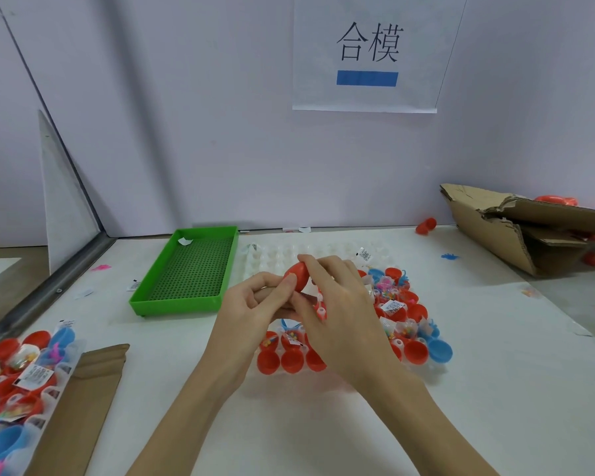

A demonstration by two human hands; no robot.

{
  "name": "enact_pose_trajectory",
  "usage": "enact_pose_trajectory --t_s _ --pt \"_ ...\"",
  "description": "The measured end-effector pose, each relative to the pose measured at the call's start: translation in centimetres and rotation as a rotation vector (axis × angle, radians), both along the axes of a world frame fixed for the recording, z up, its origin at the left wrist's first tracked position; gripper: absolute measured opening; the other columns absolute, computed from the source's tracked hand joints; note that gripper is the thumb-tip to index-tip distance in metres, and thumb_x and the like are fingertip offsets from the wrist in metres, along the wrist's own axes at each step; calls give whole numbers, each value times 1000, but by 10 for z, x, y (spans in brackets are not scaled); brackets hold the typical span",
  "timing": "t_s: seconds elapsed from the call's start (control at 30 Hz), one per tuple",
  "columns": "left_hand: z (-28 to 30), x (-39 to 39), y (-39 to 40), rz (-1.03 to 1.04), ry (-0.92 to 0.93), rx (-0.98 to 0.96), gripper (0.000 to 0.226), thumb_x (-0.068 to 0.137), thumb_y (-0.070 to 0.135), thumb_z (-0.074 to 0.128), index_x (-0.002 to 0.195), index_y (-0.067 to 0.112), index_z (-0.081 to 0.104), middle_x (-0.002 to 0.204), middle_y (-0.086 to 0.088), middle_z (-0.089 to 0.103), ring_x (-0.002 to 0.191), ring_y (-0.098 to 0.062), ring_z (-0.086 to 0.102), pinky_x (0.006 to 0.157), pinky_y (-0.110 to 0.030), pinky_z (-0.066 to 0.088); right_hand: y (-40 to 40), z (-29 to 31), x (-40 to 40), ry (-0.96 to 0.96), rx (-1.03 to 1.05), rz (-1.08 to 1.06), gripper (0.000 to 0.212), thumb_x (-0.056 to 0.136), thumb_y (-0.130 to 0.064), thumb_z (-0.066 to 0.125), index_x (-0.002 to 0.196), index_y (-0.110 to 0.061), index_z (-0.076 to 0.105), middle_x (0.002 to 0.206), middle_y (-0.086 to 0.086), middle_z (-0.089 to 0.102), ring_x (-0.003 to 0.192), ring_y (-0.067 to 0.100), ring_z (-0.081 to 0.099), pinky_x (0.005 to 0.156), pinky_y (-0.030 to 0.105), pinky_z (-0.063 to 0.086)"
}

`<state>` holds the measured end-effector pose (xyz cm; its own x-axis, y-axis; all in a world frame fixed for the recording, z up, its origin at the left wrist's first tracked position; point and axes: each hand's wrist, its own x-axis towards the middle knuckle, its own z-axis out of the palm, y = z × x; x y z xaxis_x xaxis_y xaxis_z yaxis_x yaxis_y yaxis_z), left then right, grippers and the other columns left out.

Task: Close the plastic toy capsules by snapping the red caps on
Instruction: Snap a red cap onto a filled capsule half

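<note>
Fingers of both hands pinch a red cap (295, 277) above the capsule tray (340, 367): left hand (255, 304) underneath, right hand (337, 304) over it; pressed crooked, the cap may pop off and scatter toys from filled capsules (397, 324) below

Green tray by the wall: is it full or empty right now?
Nearly empty. The green tray shows bare mesh floor, with only a small white scrap in its far corner and no capsules.

The capsule tray (340, 369) sits in the middle of the worktop (495, 389). The mesh tray (172, 304) lies to its left, the cardboard box (516, 228) far to its right, both hands above it.
</note>
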<state>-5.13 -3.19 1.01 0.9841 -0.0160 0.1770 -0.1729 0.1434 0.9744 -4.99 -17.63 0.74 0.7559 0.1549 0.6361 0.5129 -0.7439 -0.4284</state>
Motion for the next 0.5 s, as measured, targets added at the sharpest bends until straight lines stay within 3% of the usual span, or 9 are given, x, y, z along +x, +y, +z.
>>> enact_pose_trajectory --t_s 0.1,0.2,0.3,0.5 --pt "-1 0 1 -23 3 25 31 88 38 74 98 9 77 93 -17 79 90 -32 78 85 -33 60 0 0 0 0 4 -17 49 91 -25 72 136 -10 60 119 3 63 107 18 55 91 22 42" --pt "-1 -1 -2 -42 1 51 28 89 37 74 99 11 77 93 -17 80 91 -33 78 90 -36 61 0 2 0 -46 57 -21 31 91 -17 73 121 -11 66 108 0 63 97 16 57 85 20 46" --pt "1 -3 -3 -23 -4 52 29 89 36 74 100 10 78 93 -15 80 92 -32 79 93 -40 59 0 2 0 -79 70 -16 24 89 -10 72 113 -10 67 102 -1 62 91 14 55 81 10 38" --pt "2 -5 -7 -17 4 18 28 90 33 74 101 7 77 91 -15 80 89 -31 79 87 -32 63 -1 2 0 -106 72 -4 28 87 -4 73 114 -7 67 101 0 63 90 14 54 80 6 38"
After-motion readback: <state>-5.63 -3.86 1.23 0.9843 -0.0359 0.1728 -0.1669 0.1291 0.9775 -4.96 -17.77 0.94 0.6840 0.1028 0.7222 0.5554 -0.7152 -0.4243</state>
